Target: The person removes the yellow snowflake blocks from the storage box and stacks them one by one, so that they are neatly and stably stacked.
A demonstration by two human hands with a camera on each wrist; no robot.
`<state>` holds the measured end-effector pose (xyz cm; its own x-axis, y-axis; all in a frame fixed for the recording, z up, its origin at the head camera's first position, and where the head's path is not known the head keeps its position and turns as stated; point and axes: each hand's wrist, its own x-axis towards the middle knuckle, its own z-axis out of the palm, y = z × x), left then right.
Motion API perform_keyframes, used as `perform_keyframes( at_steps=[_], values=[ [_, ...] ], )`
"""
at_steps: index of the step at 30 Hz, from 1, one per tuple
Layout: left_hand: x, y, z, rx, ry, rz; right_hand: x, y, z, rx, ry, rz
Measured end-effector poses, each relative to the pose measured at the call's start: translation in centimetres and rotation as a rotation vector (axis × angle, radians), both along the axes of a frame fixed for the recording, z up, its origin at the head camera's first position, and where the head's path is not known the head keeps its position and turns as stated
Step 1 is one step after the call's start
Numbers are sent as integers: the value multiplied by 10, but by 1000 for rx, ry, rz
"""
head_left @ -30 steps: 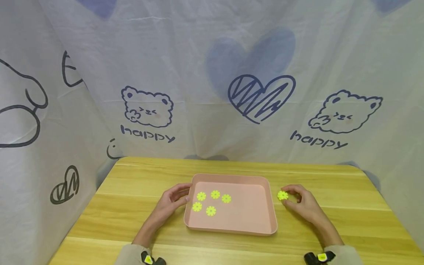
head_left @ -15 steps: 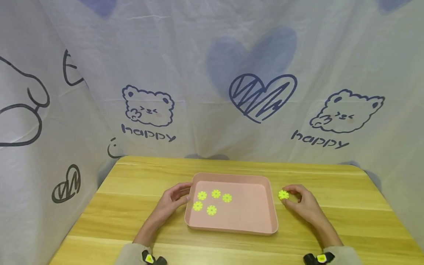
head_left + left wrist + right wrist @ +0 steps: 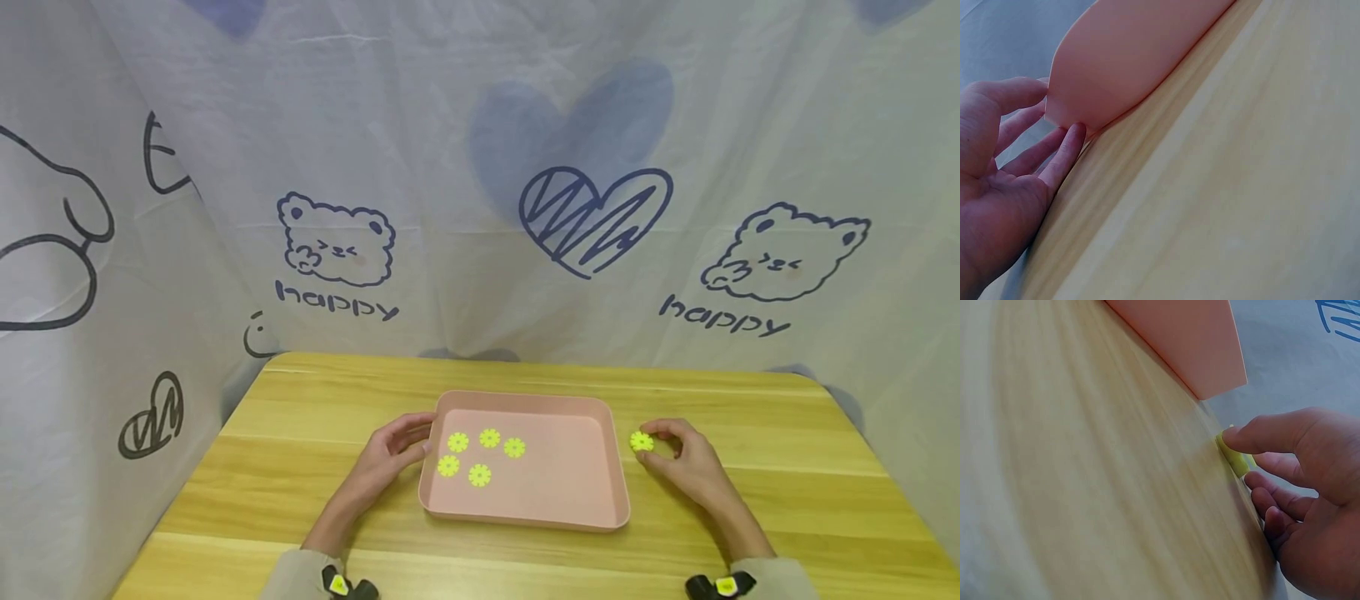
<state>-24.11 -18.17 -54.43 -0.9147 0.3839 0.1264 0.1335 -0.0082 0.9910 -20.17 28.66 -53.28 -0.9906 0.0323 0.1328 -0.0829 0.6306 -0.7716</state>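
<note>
A shallow pink tray (image 3: pixel 566 475) lies on the wooden table, and several flat yellow snowflake discs (image 3: pixel 480 476) are spread over its left half. Against the tray's left wall rests my left hand (image 3: pixel 386 454); the left wrist view shows its fingertips (image 3: pixel 1074 132) touching the outside of that wall. To the right of the tray, my right hand (image 3: pixel 690 460) pinches a yellow snowflake disc (image 3: pixel 641 442) between thumb and fingers, low over the table. Seen edge-on in the right wrist view, that yellow piece (image 3: pixel 1233 454) looks thick; whether it is more than one disc I cannot tell.
The light wood table (image 3: pixel 300 400) has rounded far corners. A white curtain (image 3: pixel 450 167) with bear and heart drawings hangs behind it and along its left side. A dark strap with a small device (image 3: pixel 722 586) sits at each sleeve cuff.
</note>
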Motion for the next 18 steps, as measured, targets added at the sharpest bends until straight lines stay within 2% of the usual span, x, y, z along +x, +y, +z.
perform_keyframes(
  at_steps=[18],
  values=[
    [0,-1,-1,-5,27,-16,-1,2,-3,-10,-7,10]
  ],
)
